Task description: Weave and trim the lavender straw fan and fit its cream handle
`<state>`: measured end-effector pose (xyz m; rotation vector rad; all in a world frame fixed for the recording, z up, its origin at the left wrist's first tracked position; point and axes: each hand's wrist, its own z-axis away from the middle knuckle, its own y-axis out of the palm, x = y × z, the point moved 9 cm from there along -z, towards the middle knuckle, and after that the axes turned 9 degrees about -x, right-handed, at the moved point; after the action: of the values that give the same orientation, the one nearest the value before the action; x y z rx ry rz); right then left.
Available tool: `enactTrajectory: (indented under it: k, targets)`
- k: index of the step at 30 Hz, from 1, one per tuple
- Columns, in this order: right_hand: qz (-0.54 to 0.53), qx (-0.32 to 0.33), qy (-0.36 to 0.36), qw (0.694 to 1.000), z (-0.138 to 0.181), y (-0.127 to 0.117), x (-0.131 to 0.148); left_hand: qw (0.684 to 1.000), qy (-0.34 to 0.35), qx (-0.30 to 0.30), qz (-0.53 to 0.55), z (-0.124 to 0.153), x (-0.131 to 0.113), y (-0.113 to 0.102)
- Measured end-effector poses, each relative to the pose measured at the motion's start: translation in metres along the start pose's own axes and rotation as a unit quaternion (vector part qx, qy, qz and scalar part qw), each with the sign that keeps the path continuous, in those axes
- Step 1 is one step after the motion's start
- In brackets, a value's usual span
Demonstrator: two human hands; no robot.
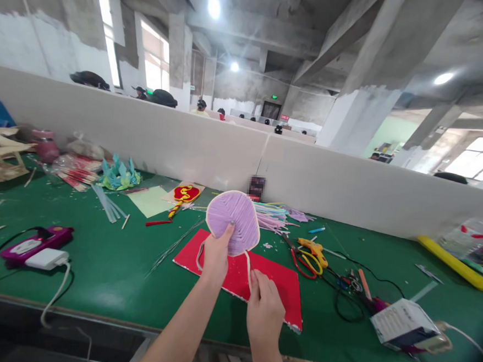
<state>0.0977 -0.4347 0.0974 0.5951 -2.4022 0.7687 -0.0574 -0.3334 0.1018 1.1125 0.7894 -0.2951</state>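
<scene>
My left hand [216, 259] grips a rounded purple panel [241, 219] by its lower left edge, thumb across the front. The panel looks covered in rows of fuzzy purple pipe cleaner and has a cream rim. From its bottom edge a cream fuzzy strand [248, 267] hangs down to my right hand [264, 307], whose closed fingers pinch it. Another pale loop [200, 255] shows left of my left hand; where it joins is hidden. Both hands are above a red board [278, 285] lying on the green table [110, 282].
Scissors [308, 265] and a yellow glue gun [315, 251] lie right of the board. Behind are pipe cleaners [269, 219] and a red-yellow ornament [186, 192]. A purple power strip [34, 244] lies left, a white box [403, 324] right. A low partition [186, 144] closes the back.
</scene>
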Motion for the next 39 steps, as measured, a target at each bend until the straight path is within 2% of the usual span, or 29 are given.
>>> enactTrajectory:
  k: [4, 8, 12, 15, 18, 20, 25, 30, 32, 34, 35, 37, 39]
  targets:
    - [-0.094, 0.044, 0.102, 0.989, -0.002, 0.006, -0.005, 0.999, 0.009, 0.004, -0.033, -0.007, 0.001, 0.000]
    - [-0.232, 0.138, 0.225, 0.936, 0.002, 0.016, -0.008, 0.997, 0.021, 0.022, -0.073, -0.006, 0.000, 0.000]
    - [-0.360, 0.193, 0.347, 0.844, 0.011, 0.025, -0.014, 0.992, 0.029, 0.047, -0.109, 0.003, -0.004, 0.006]
    - [-0.433, 0.253, 0.429, 0.751, 0.023, 0.036, -0.018, 0.991, 0.029, 0.048, -0.120, 0.008, -0.005, 0.009]
    - [-0.508, 0.298, 0.465, 0.661, 0.032, 0.046, -0.014, 0.992, 0.021, 0.043, -0.119, 0.011, -0.003, 0.009]
    - [-0.525, 0.300, 0.474, 0.640, 0.034, 0.048, -0.016, 0.992, 0.017, 0.040, -0.119, 0.012, -0.002, 0.008]
    - [-0.503, 0.294, 0.467, 0.665, 0.034, 0.048, -0.021, 0.991, 0.017, 0.049, -0.125, 0.014, -0.004, 0.010]
    - [-0.502, 0.293, 0.462, 0.670, 0.034, 0.048, -0.023, 0.992, 0.021, 0.051, -0.111, 0.013, -0.003, 0.011]
    - [-0.489, 0.292, 0.452, 0.686, 0.032, 0.048, -0.024, 0.995, 0.009, 0.042, -0.088, 0.013, -0.002, 0.010]
    - [-0.447, 0.282, 0.429, 0.733, 0.027, 0.045, -0.025, 0.998, -0.014, 0.028, -0.054, 0.015, 0.000, 0.009]
    - [-0.415, 0.269, 0.403, 0.770, 0.022, 0.041, -0.026, 0.999, -0.027, 0.021, -0.035, 0.016, 0.001, 0.008]
    - [-0.332, 0.228, 0.314, 0.860, 0.009, 0.029, -0.023, 0.999, -0.046, 0.011, -0.002, 0.017, 0.001, 0.008]
    - [-0.242, 0.184, 0.203, 0.931, -0.001, 0.016, -0.015, 0.999, -0.052, 0.006, 0.010, 0.017, 0.000, 0.007]
